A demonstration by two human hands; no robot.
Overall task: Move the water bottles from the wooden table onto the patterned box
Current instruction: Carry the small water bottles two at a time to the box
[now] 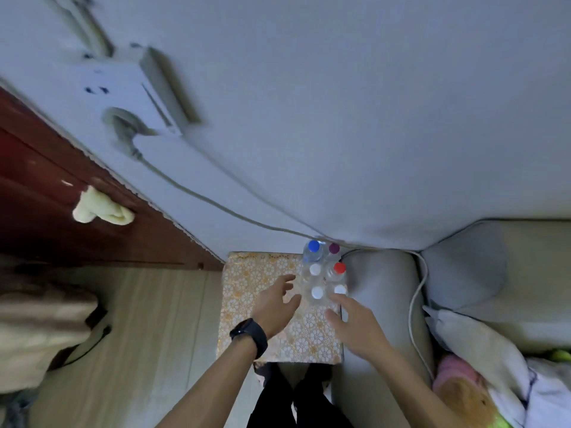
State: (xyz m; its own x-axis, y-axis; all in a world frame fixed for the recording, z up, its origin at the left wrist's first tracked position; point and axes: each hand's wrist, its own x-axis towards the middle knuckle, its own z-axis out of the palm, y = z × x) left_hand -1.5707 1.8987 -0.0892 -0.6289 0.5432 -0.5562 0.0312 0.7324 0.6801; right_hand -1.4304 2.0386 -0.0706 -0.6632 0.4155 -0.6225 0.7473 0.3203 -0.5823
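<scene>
Gold-and-white floral paper covers the patterned box (247, 307), and six clear water bottles (315, 273) stand upright in a tight cluster at its far right corner (caps blue, purple, red and three white). The left hand (275, 305), a dark watch (251, 335) on its wrist, hovers just left of the cluster with fingers (287, 279) spread and holding nothing. The right hand (360, 324) reaches the nearest bottles with fingers straight, gripping nothing; whether they touch is unclear.

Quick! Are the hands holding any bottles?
Left hand: open, fingers spread, holding nothing.
Right hand: open, fingers by a white-capped bottle, not gripping it.
</scene>
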